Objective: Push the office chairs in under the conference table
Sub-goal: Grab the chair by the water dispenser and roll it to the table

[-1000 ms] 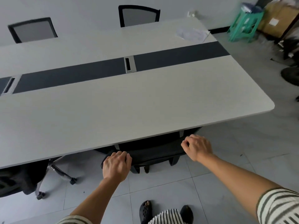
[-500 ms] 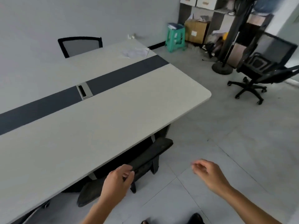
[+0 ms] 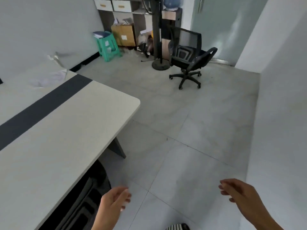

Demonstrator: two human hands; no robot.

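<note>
The white conference table with a dark centre stripe fills the left side. Under its near edge sits a black office chair, only its back showing. A second black mesh office chair on castors stands alone on the floor at the far right, well apart from the table. My left hand hovers low beside the tucked chair's back, fingers loosely apart, holding nothing. My right hand is out over the floor tiles, fingers apart and empty.
A green plastic stool with papers stands by the back wall. Behind the loose chair are a floor-stand base, a cardboard box and shelving. A white wall closes the right side. Crumpled paper lies on the table's far end.
Both hands have come off the chair back, which now sits under the table. The view has swung right toward the loose chair by the shelving.
</note>
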